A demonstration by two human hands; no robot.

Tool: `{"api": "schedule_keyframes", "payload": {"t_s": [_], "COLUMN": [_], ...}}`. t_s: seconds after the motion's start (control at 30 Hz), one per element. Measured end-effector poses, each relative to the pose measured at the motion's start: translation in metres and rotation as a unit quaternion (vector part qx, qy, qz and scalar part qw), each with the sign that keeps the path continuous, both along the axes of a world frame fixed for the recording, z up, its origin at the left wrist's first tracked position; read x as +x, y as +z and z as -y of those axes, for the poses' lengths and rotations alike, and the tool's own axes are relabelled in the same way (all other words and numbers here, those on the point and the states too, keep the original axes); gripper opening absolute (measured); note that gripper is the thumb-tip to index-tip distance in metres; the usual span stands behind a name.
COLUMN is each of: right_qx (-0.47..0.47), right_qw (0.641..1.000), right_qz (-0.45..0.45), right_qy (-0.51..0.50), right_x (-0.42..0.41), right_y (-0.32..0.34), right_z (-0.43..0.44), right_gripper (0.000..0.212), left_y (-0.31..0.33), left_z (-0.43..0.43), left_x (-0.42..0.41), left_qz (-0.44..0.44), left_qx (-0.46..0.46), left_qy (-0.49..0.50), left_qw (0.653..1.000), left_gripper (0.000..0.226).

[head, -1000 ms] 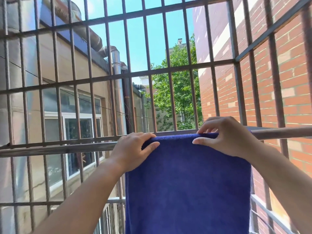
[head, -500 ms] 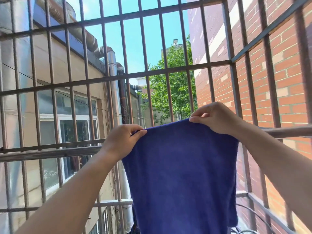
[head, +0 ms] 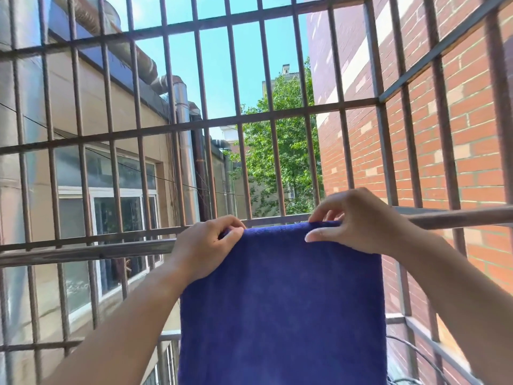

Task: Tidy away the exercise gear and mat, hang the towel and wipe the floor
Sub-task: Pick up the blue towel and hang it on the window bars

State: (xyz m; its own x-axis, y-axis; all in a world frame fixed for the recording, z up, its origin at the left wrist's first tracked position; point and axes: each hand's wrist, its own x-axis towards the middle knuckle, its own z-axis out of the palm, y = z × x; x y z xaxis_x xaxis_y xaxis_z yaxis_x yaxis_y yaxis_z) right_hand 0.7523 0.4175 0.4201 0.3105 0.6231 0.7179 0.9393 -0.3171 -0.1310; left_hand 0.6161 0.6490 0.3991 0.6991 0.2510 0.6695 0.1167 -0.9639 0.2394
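Across the lower middle of the frame, my blue towel [head: 283, 301] hung straight down, its top edge lying level with the horizontal rail [head: 83, 252] of the balcony grille, which it hid where the two met. Whether any cloth fell down the far side of the rail I could not tell. My left hand [head: 205, 245] gripped the towel's upper left corner, thumb on the near face and fingers curled over the edge. My right hand [head: 358, 220], right of centre, pinched the upper right part of that edge in the same way, thumb pressed flat on the front and fingers bent over the top. Both forearms rose from the bottom corners of the frame. Behind the rail stood the rusty bars of the grille [head: 385, 140]. Through them, at left, was a beige building with a window [head: 133, 215] and a metal pipe [head: 188, 162]. At centre was a green tree [head: 288, 162], and at right a red brick wall [head: 472, 151].
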Motion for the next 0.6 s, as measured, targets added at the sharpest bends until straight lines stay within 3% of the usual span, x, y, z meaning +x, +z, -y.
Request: {"api": "schedule_keyframes", "payload": {"t_s": [0.13, 0.23, 0.33, 0.47, 0.6], "right_qx": [0.018, 0.026, 0.037, 0.05, 0.072], "right_qw": [0.999, 0.999, 0.999, 0.999, 0.997], "right_qz": [0.036, 0.019, 0.007, 0.014, 0.024], "right_qy": [-0.016, -0.007, -0.005, 0.006, 0.006], "right_x": [0.002, 0.003, 0.004, 0.008, 0.01], "right_y": [-0.017, -0.017, -0.015, -0.013, -0.013], "right_z": [0.007, 0.008, 0.007, 0.006, 0.008], "right_gripper": [0.044, 0.037, 0.026, 0.015, 0.013], "left_y": [-0.003, -0.004, -0.006, -0.009, -0.01], "left_z": [0.005, 0.012, 0.018, 0.011, 0.002], "left_x": [0.001, 0.004, 0.008, 0.004, 0.0], "left_qz": [0.045, 0.095, 0.086, 0.064, 0.103], "left_qx": [0.023, 0.021, 0.032, 0.052, 0.033], "left_qy": [-0.01, -0.072, -0.095, -0.105, -0.083], "left_qw": [0.999, 0.993, 0.991, 0.991, 0.991], "left_gripper": [0.011, 0.007, 0.017, 0.021, 0.025]}}
